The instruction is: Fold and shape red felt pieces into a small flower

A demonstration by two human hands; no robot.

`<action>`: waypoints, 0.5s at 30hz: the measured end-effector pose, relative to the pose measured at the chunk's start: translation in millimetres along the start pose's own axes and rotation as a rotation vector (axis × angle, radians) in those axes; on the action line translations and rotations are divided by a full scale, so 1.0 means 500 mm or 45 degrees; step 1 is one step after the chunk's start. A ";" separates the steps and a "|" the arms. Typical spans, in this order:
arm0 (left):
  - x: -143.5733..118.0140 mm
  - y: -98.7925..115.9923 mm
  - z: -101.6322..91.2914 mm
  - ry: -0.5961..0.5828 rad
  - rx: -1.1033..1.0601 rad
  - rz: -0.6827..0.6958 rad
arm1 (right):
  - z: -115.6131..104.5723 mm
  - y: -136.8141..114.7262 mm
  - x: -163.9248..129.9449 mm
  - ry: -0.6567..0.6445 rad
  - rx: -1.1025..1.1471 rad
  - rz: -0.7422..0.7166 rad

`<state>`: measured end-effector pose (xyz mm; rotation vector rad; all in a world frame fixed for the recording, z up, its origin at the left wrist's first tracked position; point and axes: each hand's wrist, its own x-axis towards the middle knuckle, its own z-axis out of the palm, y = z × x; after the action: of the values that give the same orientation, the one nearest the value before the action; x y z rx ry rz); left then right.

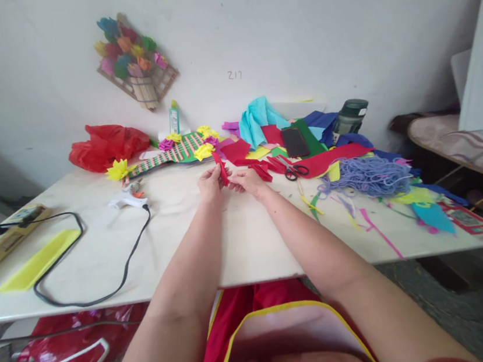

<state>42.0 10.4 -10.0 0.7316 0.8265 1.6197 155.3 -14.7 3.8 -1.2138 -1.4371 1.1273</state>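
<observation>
A: What lies at the left edge of the desk (250,250)?

B: A power strip (6,236) and a yellow strip (40,261), with a black cable (104,280) that loops toward the glue gun (129,202). They are well apart from the hands. Behind, near the back edge, are a red bag (107,144) and a woven piece (176,149) with paper flowers.

A: And the hands?

B: They meet in the middle of the desk, toward the back. The left hand (210,186) pinches a red strip (222,168) between thumb and fingers, and holds it almost upright. The right hand (248,181) touches the lower part of the same strip with its fingers pressed together on it.

A: How will this strip handle?

B: I think it is very light, thin and soft, like felt or crepe paper. It bends easily and may tear or crease if pulled hard. It is best held near the fold, with the fingertips, gently.

A: What is to the right?

B: Scissors (295,169), red scraps (266,169), then purple yarn (370,175) near the right edge.
</observation>
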 end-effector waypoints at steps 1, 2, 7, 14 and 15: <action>0.000 0.001 0.000 0.003 0.015 0.000 | -0.002 -0.001 0.000 0.018 0.004 -0.003; 0.000 0.002 0.000 0.003 0.028 -0.006 | -0.004 -0.001 0.001 0.046 0.017 -0.012; -0.006 0.007 -0.001 -0.093 0.071 -0.089 | -0.013 0.005 0.012 0.225 0.168 -0.113; -0.014 0.012 -0.007 -0.301 0.175 -0.184 | -0.019 0.008 0.023 0.360 0.294 -0.187; -0.014 0.012 -0.007 -0.325 0.179 -0.194 | -0.020 0.007 0.023 0.365 0.299 -0.195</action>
<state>37.1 2.4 -7.6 0.9305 0.7944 1.3105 164.5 -2.1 2.8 -1.0340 -1.1261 0.9446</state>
